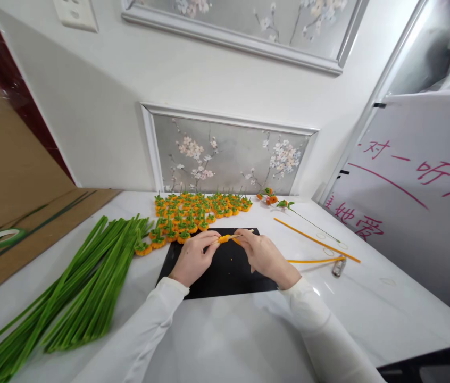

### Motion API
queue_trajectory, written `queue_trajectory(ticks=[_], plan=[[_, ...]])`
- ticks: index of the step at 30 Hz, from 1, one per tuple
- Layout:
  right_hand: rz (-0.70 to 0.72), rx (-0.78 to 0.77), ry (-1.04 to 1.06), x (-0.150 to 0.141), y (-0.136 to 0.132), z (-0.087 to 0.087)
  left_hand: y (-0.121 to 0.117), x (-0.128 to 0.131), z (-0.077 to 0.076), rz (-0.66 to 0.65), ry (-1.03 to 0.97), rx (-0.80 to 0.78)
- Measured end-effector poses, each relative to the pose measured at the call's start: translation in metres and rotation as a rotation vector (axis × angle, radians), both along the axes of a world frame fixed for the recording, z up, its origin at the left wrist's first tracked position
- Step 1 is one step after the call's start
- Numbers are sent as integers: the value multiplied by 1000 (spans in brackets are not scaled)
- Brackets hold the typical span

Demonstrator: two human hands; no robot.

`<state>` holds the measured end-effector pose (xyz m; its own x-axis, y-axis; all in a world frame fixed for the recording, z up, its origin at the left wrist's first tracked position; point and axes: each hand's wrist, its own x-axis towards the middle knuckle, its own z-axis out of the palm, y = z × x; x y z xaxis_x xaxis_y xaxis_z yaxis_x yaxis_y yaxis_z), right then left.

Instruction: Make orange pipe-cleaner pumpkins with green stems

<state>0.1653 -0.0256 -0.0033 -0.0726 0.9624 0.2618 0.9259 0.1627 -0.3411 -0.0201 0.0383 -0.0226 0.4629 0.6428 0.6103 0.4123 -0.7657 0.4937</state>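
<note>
Over a black mat (225,279), my two hands meet around a thin pale stick (246,233). A short coil of orange pipe cleaner (224,239) is wrapped round the stick near my left fingertips. My left hand (195,259) is closed in a pinch at the coil's left end. On the other side my right hand (268,258) pinches the pipe cleaner, whose free length runs under the fingers and out to the right. The stick's far end pokes out above my right fingers. Exactly how each finger grips is partly hidden.
Rows of orange-and-green pipe cleaner flowers (185,213) stand behind the mat. Green pipe cleaners (89,287) lie left, near green tape (1,238) on cardboard. To the right are a loose orange pipe cleaner (316,239), a small metallic cylinder (339,267) and a wired flower stem (272,199).
</note>
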Motion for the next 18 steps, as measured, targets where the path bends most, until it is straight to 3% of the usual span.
queue_trajectory(ticks=[6, 14, 18], plan=[[4, -19, -84, 2, -2, 3, -3, 4, 0, -38, 64, -119], [66, 5, -196, -5, -5, 8, -6, 4, 2, -401, -186, -935], [92, 50, -171, -5, -6, 9, -8, 1, 11, -481, -253, -1048]])
